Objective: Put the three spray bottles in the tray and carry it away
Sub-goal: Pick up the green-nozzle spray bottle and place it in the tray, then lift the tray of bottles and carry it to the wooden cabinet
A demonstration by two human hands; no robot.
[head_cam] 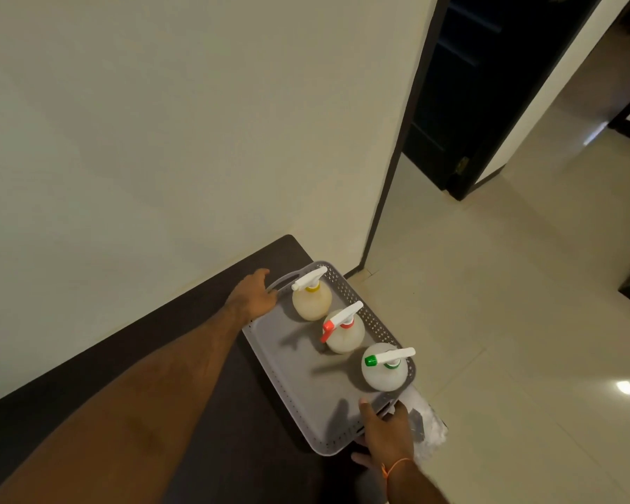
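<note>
Grey perforated tray over the dark table end, 3 spray bottles standing inside it, my left hand fingers curled on its far handle, my right hand clamped on its near rim.

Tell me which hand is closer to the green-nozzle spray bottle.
Right. The right hand grips the tray end just below the green-nozzle spray bottle; the left hand holds the far end, beyond two other bottles.

I see both of my forearms bare, with no sleeves reaching into view. My left hand wears nothing, no ring or watch. Around the wrist of my right hand sits a thin orange thread, knotted, one short end hanging loose.
</note>
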